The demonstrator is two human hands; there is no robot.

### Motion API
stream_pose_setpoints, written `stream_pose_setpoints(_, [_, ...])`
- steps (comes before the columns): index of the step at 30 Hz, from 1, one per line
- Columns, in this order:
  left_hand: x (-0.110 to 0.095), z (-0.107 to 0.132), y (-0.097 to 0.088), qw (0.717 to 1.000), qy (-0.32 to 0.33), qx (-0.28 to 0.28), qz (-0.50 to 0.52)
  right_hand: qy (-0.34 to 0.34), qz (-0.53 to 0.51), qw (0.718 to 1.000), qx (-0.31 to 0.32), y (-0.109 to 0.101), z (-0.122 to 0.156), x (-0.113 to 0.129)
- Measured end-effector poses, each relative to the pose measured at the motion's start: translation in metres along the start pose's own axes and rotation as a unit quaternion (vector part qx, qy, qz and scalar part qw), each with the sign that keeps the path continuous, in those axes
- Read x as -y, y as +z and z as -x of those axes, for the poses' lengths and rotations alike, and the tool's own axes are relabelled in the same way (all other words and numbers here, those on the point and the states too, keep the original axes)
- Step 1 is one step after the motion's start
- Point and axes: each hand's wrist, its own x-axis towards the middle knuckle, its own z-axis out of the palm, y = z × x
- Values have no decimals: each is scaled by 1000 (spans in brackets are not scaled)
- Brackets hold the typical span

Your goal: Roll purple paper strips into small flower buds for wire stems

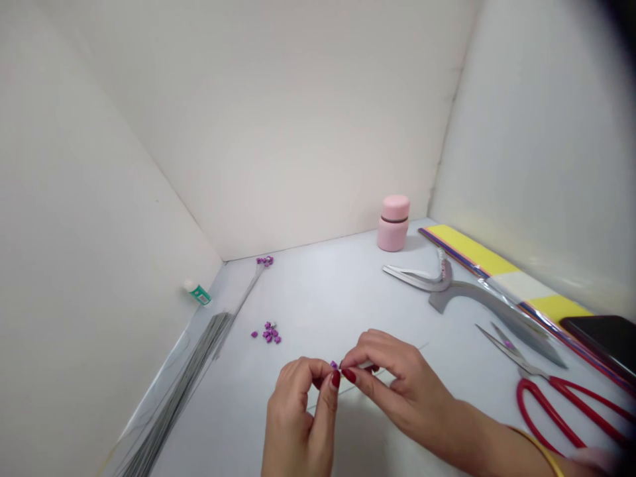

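Note:
Low in the middle of the head view, my left hand (304, 414) pinches a small purple bud-like piece (334, 365) between thumb and index finger. My right hand (397, 387) meets it from the right, thumb and index fingertips closed together right beside the piece. What those right fingertips grip is too small to make out. A thin grey wire (355, 385) runs slantwise by both hands; whether it is held or lies on the table is unclear. Beyond my left hand lies a small cluster of purple pieces (271, 333), with a single one (254, 334) apart.
A bundle of grey wires (173, 391) lies at left, near purple-tipped stems (265, 262) and a green-labelled tube (199, 293). At right are red-handled scissors (551, 397), a grey tool (477, 295), coloured sheets (497, 268) and a black phone-like slab (603, 338). A pink jar (393, 225) stands behind.

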Motion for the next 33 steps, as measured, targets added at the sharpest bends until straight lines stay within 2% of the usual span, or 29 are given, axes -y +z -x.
stream_pose_setpoints(4, [-4,-8,0,999,-11,29,8,-15,24,1000,-1,-7,-2,-2])
stream_pose_setpoints(6, [1,-13,0,1000,-23,14,7,-25,49,998,-12,-11,-4,-7])
stream_pose_setpoints(9, [22,-19,5,997,-69,-32,-22,-26,91,994,-51,-17,-7,-17])
stream_pose_setpoints(10, [31,-20,9,995,-83,-29,-39,-19,100,993,-63,-18,-8,-20])
stream_pose_setpoints(12, [49,-19,18,996,-75,12,-37,-3,112,991,-72,-19,-9,-25])
stream_pose_setpoints(14, [62,-16,30,997,-68,23,-35,5,119,991,-66,-18,-10,-29])
stream_pose_setpoints(17, [71,-13,42,997,-66,23,-11,12,127,991,-49,-14,-10,-32])
stream_pose_setpoints(20, [75,-13,45,994,-94,26,58,28,132,990,-31,-10,-11,-35])
stream_pose_setpoints(25, [78,-14,40,955,-189,43,226,52,101,994,-2,-7,-11,-35])
stream_pose_setpoints(31, [63,-11,33,880,-254,-25,401,41,69,996,39,-1,-7,-26])
stream_pose_setpoints(33, [56,-10,30,884,-247,-30,395,31,62,997,41,1,-5,-24])
